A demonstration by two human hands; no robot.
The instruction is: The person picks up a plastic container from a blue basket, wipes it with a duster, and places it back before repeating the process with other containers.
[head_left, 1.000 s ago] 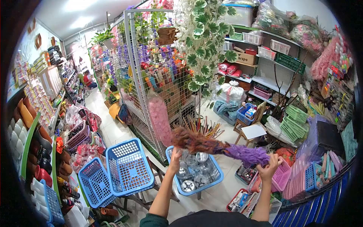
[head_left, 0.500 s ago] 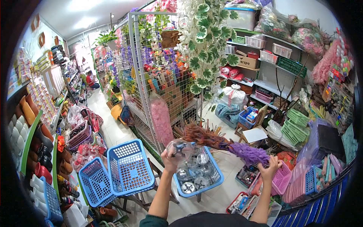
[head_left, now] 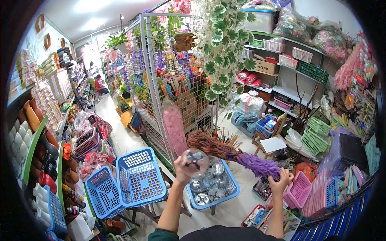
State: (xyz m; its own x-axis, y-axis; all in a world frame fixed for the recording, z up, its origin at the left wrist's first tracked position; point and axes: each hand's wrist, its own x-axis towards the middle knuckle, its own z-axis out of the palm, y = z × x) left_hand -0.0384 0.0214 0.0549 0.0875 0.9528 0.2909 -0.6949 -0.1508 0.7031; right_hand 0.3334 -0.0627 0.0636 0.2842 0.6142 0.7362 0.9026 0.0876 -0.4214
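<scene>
Raised over the blue basket (head_left: 236,193), my left hand (head_left: 181,170) is closed around the side of a round clear glass bowl (head_left: 196,161). Several clear glass jars (head_left: 216,180) stand in that basket below it. On the right, my right hand (head_left: 280,180) has its fingers closed at the tip of a bunch of purple dried flowers (head_left: 257,164). A reddish-brown dried bunch (head_left: 211,145) runs on from the purple one toward the upper left, above the basket's far edge. How the bunches are supported is hidden.
Two blue baskets (head_left: 141,176) sit on stools to the left. A white wire-mesh rack (head_left: 157,88) stands ahead, with a pink petal-filled bag (head_left: 173,128). Pink basket (head_left: 298,190) and green baskets (head_left: 315,138) are at right. A person (head_left: 99,85) sits far down the aisle.
The view has shifted slightly. My right hand has moved a little left and down at the purple tip, its fingers now more closed. My left hand still holds the glass bowl, which has turned slightly.
</scene>
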